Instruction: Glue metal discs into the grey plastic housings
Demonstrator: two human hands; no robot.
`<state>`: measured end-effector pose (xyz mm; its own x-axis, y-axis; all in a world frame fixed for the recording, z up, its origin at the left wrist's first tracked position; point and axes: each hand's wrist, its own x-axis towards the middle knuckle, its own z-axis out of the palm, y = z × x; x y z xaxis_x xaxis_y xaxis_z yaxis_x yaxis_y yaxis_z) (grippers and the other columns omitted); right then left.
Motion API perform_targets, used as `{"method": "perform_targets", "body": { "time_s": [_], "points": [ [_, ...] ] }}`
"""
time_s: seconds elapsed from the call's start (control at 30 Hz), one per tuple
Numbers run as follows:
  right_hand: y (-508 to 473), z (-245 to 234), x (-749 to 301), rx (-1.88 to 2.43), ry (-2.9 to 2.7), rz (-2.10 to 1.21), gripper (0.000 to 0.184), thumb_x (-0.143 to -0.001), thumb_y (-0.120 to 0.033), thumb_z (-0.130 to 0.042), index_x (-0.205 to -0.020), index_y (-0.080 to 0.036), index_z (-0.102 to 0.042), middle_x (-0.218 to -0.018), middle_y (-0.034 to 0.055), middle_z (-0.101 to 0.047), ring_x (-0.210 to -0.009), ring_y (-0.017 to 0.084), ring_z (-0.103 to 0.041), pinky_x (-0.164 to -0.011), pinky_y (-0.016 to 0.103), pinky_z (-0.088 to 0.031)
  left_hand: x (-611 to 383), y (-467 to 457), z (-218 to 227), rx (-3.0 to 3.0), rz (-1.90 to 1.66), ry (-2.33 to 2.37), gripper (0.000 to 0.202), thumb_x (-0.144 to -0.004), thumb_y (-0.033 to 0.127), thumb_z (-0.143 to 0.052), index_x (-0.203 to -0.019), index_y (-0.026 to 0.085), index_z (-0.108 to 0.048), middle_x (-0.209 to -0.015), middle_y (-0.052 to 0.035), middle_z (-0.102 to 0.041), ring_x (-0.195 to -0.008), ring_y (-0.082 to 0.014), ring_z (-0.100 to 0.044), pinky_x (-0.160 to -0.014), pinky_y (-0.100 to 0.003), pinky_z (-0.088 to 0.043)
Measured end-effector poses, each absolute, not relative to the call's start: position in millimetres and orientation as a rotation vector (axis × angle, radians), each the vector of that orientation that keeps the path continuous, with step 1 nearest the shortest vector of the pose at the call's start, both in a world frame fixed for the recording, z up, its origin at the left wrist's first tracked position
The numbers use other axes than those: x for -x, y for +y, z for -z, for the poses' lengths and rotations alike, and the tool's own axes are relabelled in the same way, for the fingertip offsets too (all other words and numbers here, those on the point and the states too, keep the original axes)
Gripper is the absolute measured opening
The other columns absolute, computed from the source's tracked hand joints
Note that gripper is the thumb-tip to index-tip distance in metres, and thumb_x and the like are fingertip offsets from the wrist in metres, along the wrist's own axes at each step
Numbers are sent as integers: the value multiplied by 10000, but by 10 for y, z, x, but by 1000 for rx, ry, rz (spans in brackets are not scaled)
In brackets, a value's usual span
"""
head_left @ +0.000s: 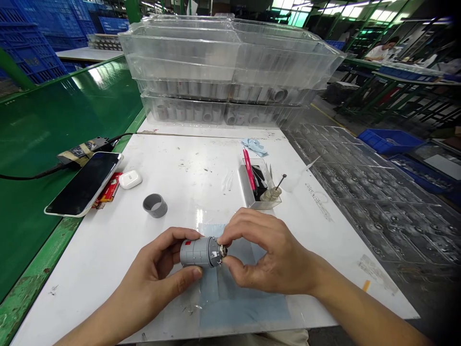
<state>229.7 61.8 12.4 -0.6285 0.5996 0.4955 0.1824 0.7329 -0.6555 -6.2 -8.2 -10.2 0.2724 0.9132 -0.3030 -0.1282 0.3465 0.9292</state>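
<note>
My left hand [163,264] is closed around a grey plastic cylinder [196,253] with a small red mark on its side. The cylinder lies sideways above a light blue cloth [248,298]. At its right end sits a small metallic end piece [223,250], pinched between the thumb and forefinger of my right hand [264,254]. Whether that piece is fixed to the cylinder I cannot tell. A loose grey ring [155,205] stands on the white table beyond my left hand.
A small box [248,192] holds a red pen [248,168] and a little bottle [271,194]. To the left lie a phone [84,185] and a white earbud case [130,179]. Stacked clear trays [187,57] with grey cylinders stand at the back. Empty clear trays [378,192] are at the right.
</note>
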Motion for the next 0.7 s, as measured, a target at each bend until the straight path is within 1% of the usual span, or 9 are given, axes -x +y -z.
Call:
{"method": "perform_targets", "body": {
  "time_s": [0.3, 0.47, 0.7],
  "points": [
    [615, -119, -2301, 572, -2194, -720, 276, -721, -62, -758, -983, -130, -704, -854, 42, -739, -783, 153, -650, -707, 309, -558, 49, -87, 92, -940, -886, 1060, 331, -878, 312, -807, -1170, 282, -655, -1120, -32, -708, -1057, -206, -625, -710, -236, -518],
    [603, -105, -2291, 558, -2186, -726, 277, -739, -72, -756, -1003, -139, -707, -862, 38, -740, -791, 154, -652, -720, 316, -561, 41, -93, 92, -953, -908, 1082, 339, -867, 298, -813, -1170, 267, -665, -1107, -32, -724, -1030, -205, -647, -770, -260, -551],
    [637, -79, -2340, 626, -2166, -985, 213, -859, -145, -755, -1069, -179, -744, -954, 53, -773, -906, 166, -693, -803, 316, -589, 83, -66, 164, -972, -895, 1128, 356, -829, 311, -857, -1146, 275, -699, -1075, -4, -750, -994, -188, -694, -844, -274, -598]
  ]
}}
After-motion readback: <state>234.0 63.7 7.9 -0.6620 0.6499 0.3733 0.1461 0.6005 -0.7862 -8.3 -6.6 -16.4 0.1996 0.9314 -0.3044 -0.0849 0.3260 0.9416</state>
